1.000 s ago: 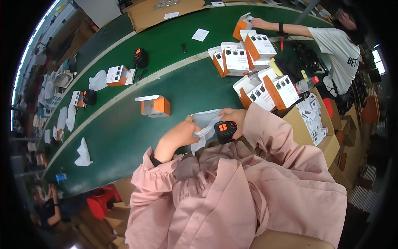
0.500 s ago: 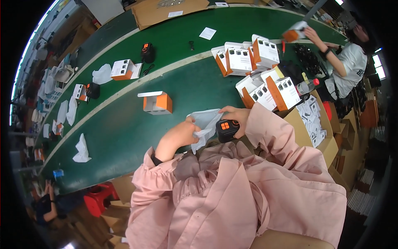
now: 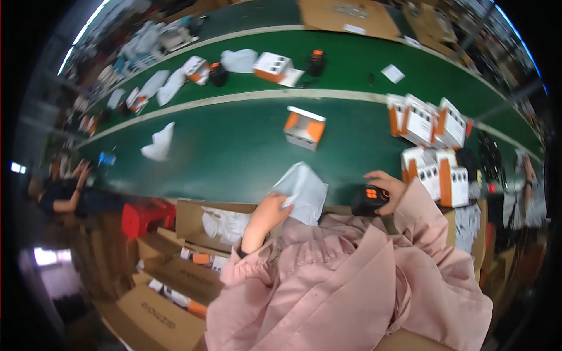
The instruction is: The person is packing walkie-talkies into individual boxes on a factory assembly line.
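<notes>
Bag [image 3: 307,190], whitish and limp, is gripped by its left edge in the left hand [image 3: 269,213], fingers closed, just below frame centre. Black device [image 3: 362,206] with orange buttons is held right of centre by the right hand [image 3: 391,190], fingers curled part-way around it; bag and device are apart. Open orange-and-white box [image 3: 314,130], flap raised, is seen on the green bench [image 3: 234,158] above the bag. Similar boxes [image 3: 418,123] are clustered at right of frame. Second white bag [image 3: 159,144] is noted in the left part; red stool [image 3: 143,219] and brown cartons [image 3: 146,313] are seen lower left.
</notes>
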The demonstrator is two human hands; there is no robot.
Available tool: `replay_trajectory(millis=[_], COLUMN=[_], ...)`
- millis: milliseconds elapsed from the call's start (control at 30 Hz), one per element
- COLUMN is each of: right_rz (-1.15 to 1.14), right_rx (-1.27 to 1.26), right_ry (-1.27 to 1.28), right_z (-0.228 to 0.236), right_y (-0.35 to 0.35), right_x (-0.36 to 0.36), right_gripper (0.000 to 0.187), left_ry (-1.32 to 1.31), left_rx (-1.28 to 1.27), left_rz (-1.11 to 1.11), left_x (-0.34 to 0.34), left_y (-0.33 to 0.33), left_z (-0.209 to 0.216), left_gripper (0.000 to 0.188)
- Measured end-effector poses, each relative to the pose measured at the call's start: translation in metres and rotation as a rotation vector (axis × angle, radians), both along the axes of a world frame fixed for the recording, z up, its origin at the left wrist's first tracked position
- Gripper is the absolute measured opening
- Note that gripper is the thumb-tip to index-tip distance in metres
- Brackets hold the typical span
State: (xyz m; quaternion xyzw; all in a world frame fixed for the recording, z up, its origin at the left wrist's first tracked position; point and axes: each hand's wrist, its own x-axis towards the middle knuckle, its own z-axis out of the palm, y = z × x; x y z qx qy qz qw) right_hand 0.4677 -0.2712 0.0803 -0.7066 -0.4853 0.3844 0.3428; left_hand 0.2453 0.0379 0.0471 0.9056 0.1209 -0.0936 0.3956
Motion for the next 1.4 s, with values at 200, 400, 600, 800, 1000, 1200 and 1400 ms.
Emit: replay_trajectory(millis=[200, 400, 600, 800, 1000, 1200, 1400], right_rz=[0.126, 0.205, 0.195, 0.166, 0.148, -0.052, 0.162], right_rx=[-0.022, -0.068, -0.038, -0.134, -0.108, -0.08, 0.054], right_ry=[0.036, 0.051, -0.001, 0.039, 0.082, 0.154, -0.196], right_z=[-0.017, -0.009, -0.009, 0.019, 0.034, 0.047, 0.087], right_y=[0.042, 0.091, 0.12, 0.157, 0.18, 0.15, 0.165], right_x=[-0.006, 0.003, 0.027, 0.027, 0.017, 0.019, 0.003], right_gripper=[0.067, 0.064, 0.068, 0.067, 0.062, 0.058, 0.057], left_ry=[0.357, 0.228, 0.077, -0.279, 0.19, -0.505, -0.537], left_rx=[0.256, -0.273, 0.748, 0.741, 0.801, 0.46, -0.158], left_rz=[0.985, 1.612, 1.543, 1.046, 1.055, 0.736, 0.368], left_x=[-0.207, -0.267, -0.17, -0.052, -0.058, 0.018, 0.021], left_y=[0.064, 0.089, 0.18, 0.322, 0.427, 0.309, 0.134], left_z=[-0.103, -0.198, -0.142, -0.051, -0.108, -0.063, 0.016], left_gripper=[0.03, 0.039, 0.056, 0.063, 0.029, 0.005, 0.009])
